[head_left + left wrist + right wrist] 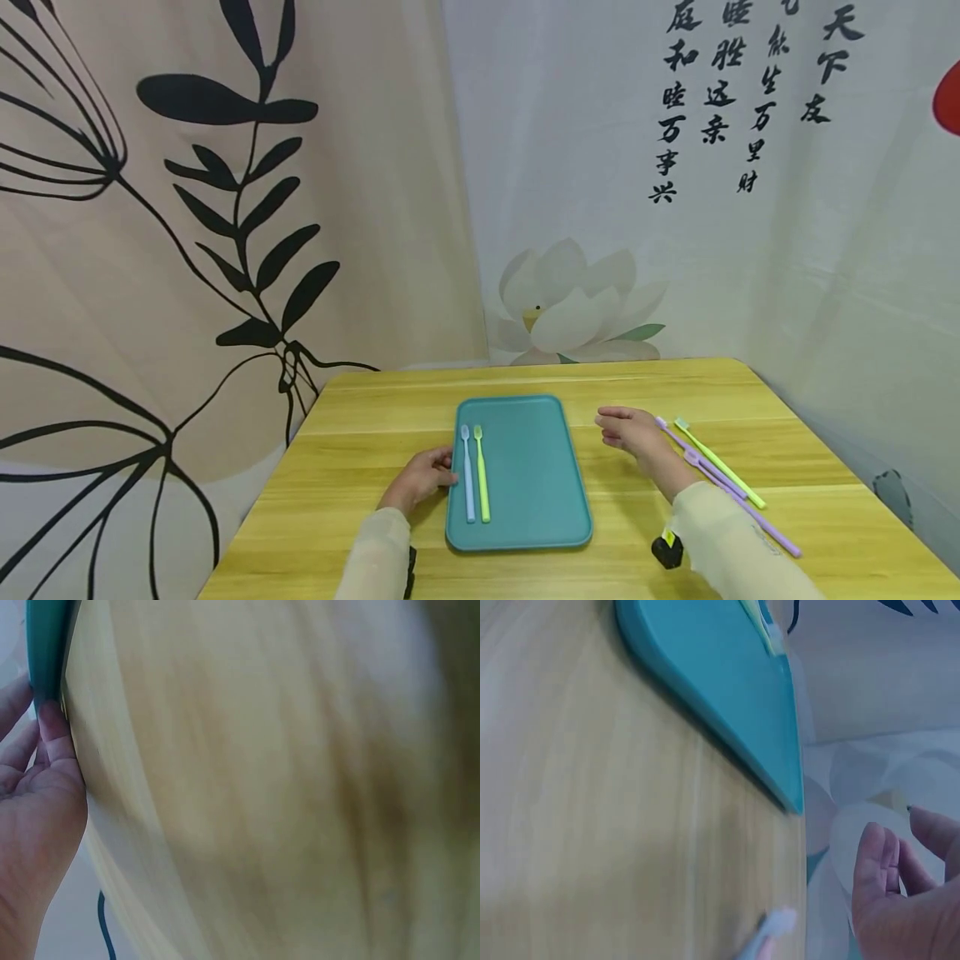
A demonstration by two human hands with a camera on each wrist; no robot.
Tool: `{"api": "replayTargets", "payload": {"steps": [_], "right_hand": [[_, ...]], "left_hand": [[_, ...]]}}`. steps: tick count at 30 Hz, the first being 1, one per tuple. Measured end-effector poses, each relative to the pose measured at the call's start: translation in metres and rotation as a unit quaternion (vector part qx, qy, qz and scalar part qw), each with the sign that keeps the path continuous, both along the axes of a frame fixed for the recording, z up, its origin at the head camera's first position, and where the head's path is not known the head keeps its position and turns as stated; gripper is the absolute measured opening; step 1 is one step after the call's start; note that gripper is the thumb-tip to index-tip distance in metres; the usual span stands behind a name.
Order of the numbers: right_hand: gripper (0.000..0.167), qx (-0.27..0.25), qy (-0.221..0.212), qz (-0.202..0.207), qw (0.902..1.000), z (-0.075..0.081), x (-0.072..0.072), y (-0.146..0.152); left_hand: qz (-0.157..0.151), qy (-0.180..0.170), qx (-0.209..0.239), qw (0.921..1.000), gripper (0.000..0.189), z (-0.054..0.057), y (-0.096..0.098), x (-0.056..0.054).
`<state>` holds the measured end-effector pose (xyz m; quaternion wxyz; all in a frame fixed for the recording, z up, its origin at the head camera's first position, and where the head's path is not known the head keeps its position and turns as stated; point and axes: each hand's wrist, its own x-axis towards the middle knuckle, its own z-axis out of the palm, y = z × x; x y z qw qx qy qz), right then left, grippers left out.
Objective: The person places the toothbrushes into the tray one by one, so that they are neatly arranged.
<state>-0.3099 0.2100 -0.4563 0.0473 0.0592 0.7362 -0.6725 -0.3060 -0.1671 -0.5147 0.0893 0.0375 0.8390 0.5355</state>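
Observation:
A teal tray (525,467) lies on the wooden table. Its left rim is pinched by my left hand (422,478); the left wrist view shows thumb and fingers at the tray's edge (46,652). Along the tray's left side, a blue toothbrush (468,479) and a yellow-green toothbrush (482,479) lie parallel, heads away from me. My right hand (633,432) hovers right of the tray, fingers loosely bent, holding nothing. Near its wrist lie a green toothbrush (723,467) and two purple toothbrushes (772,531), close together and slanting; the right forearm overlaps part of them.
The yellow wooden table (360,417) reaches back to a patterned cloth backdrop (390,208) with plant drawings and writing. A small black object (667,550) sits at the right sleeve's cuff.

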Motion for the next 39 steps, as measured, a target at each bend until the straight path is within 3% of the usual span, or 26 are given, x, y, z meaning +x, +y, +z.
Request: {"api": "replayTargets", "payload": {"steps": [8, 12, 22, 31, 35, 39], "right_hand": [[0.051, 0.010, 0.022, 0.015, 0.9996, 0.013, 0.007, 0.037], [0.055, 0.027, 0.021, 0.012, 0.9994, 0.015, 0.009, 0.053], [0.054, 0.008, 0.003, 0.000, 1.0000, 0.021, 0.009, 0.083], [0.061, 0.036, 0.013, 0.028, 0.9989, 0.016, 0.011, 0.109], [0.061, 0.029, 0.010, 0.029, 0.9991, 0.014, 0.010, 0.122], [0.066, 0.052, 0.002, 0.028, 0.9982, 0.009, 0.012, 0.137]], "left_hand": [[0.001, -0.001, 0.005, 1.0000, 0.059, 0.000, -0.002, 0.001], [0.002, -0.002, 0.011, 0.9999, 0.059, -0.001, -0.002, 0.002], [0.001, -0.004, 0.021, 0.9998, 0.060, 0.003, 0.000, 0.001], [0.000, -0.007, 0.013, 0.9999, 0.059, 0.002, 0.000, 0.003], [0.001, -0.008, 0.009, 0.9999, 0.059, 0.004, 0.000, 0.002], [0.000, -0.008, 0.010, 0.9999, 0.059, 0.004, 0.001, 0.003]]}}
